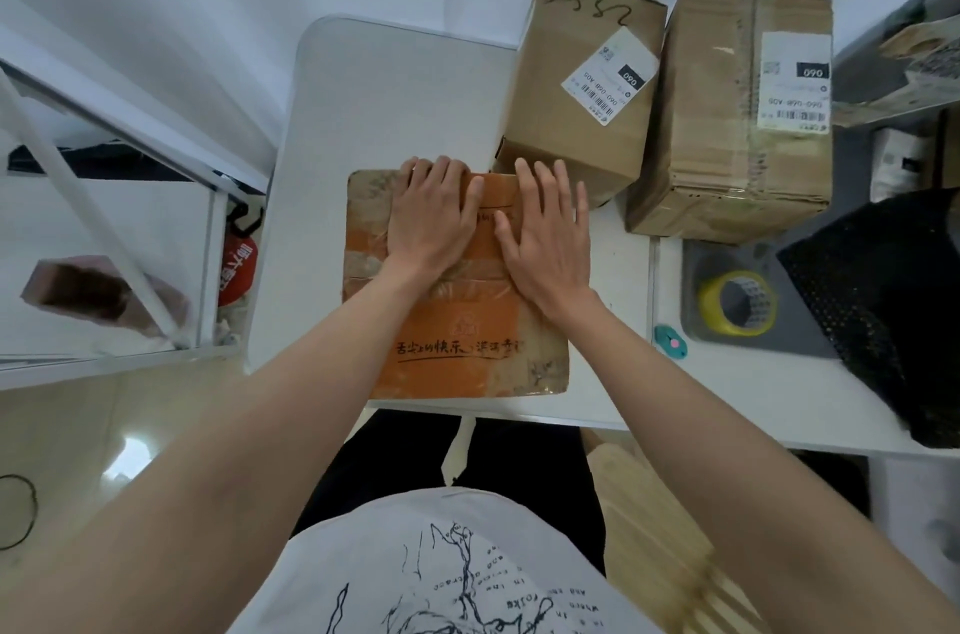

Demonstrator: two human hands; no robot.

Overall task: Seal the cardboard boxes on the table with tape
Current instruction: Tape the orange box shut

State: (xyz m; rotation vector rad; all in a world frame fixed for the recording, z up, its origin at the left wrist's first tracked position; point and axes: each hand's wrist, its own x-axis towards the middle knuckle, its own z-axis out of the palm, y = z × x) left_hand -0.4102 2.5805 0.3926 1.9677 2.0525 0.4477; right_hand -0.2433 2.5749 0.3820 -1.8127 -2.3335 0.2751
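White tabletop (395, 103) runs away from me toward a pale wall, and an orange box (467, 321) lies flat on it right in front of my chest. Both of my hands are spread on its far half. My left hand (431, 218) lies palm down with its fingers straight and its tips over the far edge. My right hand (548, 238) lies flat beside it, fingers fanned. Neither holds anything; both just press the lid down.

Between my thumbs I can see a thin dark line running from side to side, with clear tape glinting across the lid nearer me. I take that line for the flap seam, though my hands cover most of it, so I cannot say how much is already taped.

The tape roll (737, 303), yellow-rimmed, sits on a grey tray (701, 264) well off to my right, past the table's edge. My right hand is the nearer one to it, so that hand should go for it while the left keeps the lid flat. A small teal cutter (670, 340) lies just beside the tray.

Two brown boxes stand behind: one tall box (576, 77) close to my right fingertips, one wide box (727, 124) further right. Both carry white labels; whether their tops are sealed I cannot tell from here.
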